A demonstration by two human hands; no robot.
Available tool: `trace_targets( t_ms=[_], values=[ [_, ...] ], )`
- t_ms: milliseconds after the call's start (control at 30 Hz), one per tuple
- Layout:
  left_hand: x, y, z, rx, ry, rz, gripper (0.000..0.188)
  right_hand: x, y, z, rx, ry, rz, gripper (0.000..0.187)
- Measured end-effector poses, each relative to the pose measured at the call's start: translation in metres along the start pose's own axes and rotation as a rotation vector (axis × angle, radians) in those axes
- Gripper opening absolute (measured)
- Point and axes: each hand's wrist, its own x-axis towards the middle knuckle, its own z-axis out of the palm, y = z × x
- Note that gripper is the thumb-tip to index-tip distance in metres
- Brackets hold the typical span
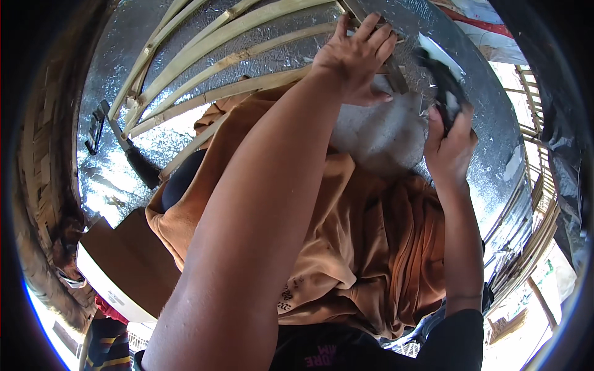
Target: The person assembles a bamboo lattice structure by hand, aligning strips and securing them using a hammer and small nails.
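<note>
My left hand reaches up to the top middle with its fingers spread, palm down over the ends of several split bamboo strips. A narrow dark grey bar passes beneath that hand. To its right, my right hand is closed round a black tool, smeared by motion. The kind of tool cannot be made out; its upper end points toward the top, apart from my left hand. The strips fan out leftward over a shiny silvery sheet.
Brown cloth covers my lap. At left, a dark-handled knife lies by the strip ends, near a small black object. A cardboard box stands at lower left. Thin sticks lie along the right edge.
</note>
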Motion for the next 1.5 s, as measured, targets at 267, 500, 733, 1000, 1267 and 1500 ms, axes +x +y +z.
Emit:
trace_targets(
  t_ms=[267, 500, 733, 1000, 1267, 1500],
  values=[
    [-0.005, 0.001, -0.001, -0.059, 0.007, 0.007, 0.101, -0.005, 0.002, 0.013, -0.223, -0.225, 0.177, 0.029],
    [-0.005, 0.001, -0.004, -0.007, 0.006, -0.003, 0.101, 0.002, 0.003, 0.014, -0.170, -0.286, 0.145, 0.030],
    [-0.004, -0.003, -0.005, 0.010, -0.057, -0.032, 0.104, 0.000, 0.012, 0.015, -0.238, -0.381, 0.257, 0.032],
    [-0.006, 0.013, -0.002, 0.376, -0.049, -0.037, 0.101, -0.006, 0.003, 0.006, -0.087, -0.156, 0.050, 0.033],
    [-0.008, -0.001, -0.035, -0.083, -0.236, 0.044, 0.103, -0.002, 0.002, 0.003, -0.387, -0.384, 0.192, 0.033],
    [-0.002, 0.005, -0.044, -0.044, -0.347, 0.061, 0.103, 0.001, -0.001, 0.003, -0.165, -0.327, 0.168, 0.030]
  ],
)
